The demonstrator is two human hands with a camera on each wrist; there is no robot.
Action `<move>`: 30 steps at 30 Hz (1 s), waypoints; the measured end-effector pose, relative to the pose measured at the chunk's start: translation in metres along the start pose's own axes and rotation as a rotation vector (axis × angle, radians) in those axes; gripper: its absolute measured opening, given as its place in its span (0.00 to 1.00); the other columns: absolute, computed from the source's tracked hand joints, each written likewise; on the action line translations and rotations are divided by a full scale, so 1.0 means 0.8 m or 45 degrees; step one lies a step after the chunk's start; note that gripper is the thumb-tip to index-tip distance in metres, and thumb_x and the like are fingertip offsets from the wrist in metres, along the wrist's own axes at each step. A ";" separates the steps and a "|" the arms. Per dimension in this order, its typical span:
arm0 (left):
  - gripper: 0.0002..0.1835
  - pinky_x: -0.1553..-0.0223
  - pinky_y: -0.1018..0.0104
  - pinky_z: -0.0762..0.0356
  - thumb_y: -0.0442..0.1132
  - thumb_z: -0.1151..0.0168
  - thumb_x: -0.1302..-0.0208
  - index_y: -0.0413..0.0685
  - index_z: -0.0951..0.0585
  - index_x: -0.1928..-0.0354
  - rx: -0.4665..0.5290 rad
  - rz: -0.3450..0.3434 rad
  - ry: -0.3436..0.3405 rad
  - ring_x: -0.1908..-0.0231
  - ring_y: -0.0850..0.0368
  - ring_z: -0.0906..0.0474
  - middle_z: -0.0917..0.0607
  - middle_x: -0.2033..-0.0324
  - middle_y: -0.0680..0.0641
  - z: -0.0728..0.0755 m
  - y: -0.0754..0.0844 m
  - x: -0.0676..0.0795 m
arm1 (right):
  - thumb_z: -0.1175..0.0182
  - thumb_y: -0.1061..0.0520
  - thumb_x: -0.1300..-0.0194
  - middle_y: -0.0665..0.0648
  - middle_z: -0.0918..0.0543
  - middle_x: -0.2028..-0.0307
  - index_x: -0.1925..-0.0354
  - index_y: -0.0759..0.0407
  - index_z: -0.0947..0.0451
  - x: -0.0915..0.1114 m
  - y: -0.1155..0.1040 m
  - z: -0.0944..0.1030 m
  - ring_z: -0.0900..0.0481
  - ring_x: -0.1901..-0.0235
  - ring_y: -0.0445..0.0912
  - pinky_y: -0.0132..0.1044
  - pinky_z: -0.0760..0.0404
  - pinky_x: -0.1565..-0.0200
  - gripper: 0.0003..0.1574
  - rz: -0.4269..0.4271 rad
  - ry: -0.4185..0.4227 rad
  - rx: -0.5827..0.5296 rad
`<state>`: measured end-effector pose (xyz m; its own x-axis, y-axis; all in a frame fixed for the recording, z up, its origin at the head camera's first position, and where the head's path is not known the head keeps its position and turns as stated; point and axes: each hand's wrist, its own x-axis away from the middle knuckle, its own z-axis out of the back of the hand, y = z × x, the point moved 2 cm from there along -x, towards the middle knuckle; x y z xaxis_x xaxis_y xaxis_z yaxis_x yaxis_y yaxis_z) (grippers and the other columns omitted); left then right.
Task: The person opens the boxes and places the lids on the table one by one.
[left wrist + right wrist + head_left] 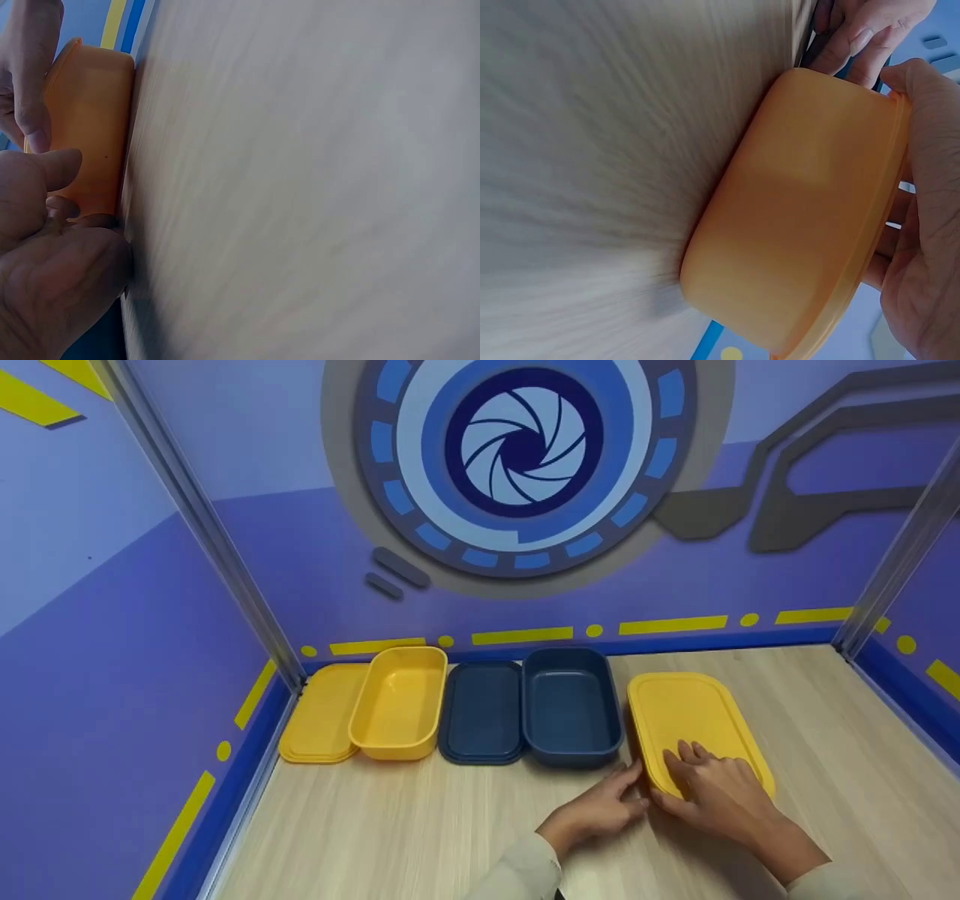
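A yellow box (780, 202) with its yellow lid (679, 705) on top stands at the right of the table. My right hand (716, 791) rests on the front part of the lid, fingers spread over the top and thumb at the front-left corner of the rim. My left hand (600, 808) is low beside that same corner, fingertips at the box's left side. From the left wrist, the left thumb (60, 169) points toward the box wall, and part of its fingers is hidden behind the palm.
Left of the covered box stand an open dark blue box (571, 712), a dark blue lid (482, 712), an open yellow box (397, 701) and another yellow lid (322, 716), in a row. Printed panels (262, 555) wall in the wooden table (390, 832) at the back and sides.
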<state>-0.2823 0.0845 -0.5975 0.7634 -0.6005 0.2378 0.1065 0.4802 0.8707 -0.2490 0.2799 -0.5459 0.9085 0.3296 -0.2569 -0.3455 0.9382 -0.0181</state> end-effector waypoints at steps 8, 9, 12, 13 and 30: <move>0.34 0.15 0.55 0.46 0.55 0.45 0.19 0.72 0.40 0.16 0.010 -0.005 0.001 0.14 0.55 0.49 0.41 0.15 0.51 -0.003 -0.002 0.000 | 0.30 0.28 0.35 0.69 0.11 0.44 0.42 0.59 0.11 0.004 -0.001 -0.001 0.09 0.49 0.66 0.53 0.13 0.67 0.41 -0.017 0.030 -0.030; 0.33 0.15 0.55 0.47 0.55 0.47 0.18 0.71 0.39 0.16 0.019 -0.004 0.007 0.14 0.54 0.49 0.41 0.15 0.52 -0.003 -0.002 0.000 | 0.31 0.28 0.35 0.69 0.11 0.44 0.42 0.59 0.12 0.003 -0.002 0.000 0.09 0.49 0.66 0.54 0.13 0.66 0.41 -0.016 0.025 -0.033; 0.30 0.15 0.54 0.48 0.56 0.53 0.15 0.68 0.39 0.16 0.063 0.000 0.030 0.14 0.54 0.50 0.40 0.15 0.54 -0.004 0.000 0.000 | 0.31 0.30 0.33 0.71 0.11 0.44 0.42 0.61 0.12 0.001 -0.004 0.004 0.09 0.51 0.66 0.55 0.11 0.63 0.41 -0.006 0.006 -0.049; 0.30 0.15 0.54 0.49 0.56 0.54 0.15 0.68 0.38 0.16 0.071 -0.001 0.040 0.14 0.54 0.49 0.39 0.16 0.55 -0.004 0.000 0.000 | 0.31 0.31 0.33 0.72 0.11 0.44 0.42 0.62 0.12 0.000 -0.006 0.007 0.09 0.52 0.67 0.56 0.11 0.62 0.40 0.003 -0.001 -0.054; 0.31 0.15 0.48 0.49 0.58 0.52 0.16 0.70 0.40 0.16 0.078 0.003 0.108 0.13 0.52 0.52 0.40 0.15 0.57 -0.011 0.009 0.004 | 0.31 0.52 0.32 0.57 0.23 0.73 0.48 0.66 0.23 -0.016 -0.040 0.038 0.34 0.81 0.43 0.39 0.28 0.78 0.23 0.151 -0.158 0.024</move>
<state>-0.2738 0.0917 -0.5944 0.8152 -0.5418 0.2047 0.0678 0.4402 0.8953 -0.2426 0.2489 -0.5124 0.8840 0.4477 -0.1347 -0.4488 0.8933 0.0236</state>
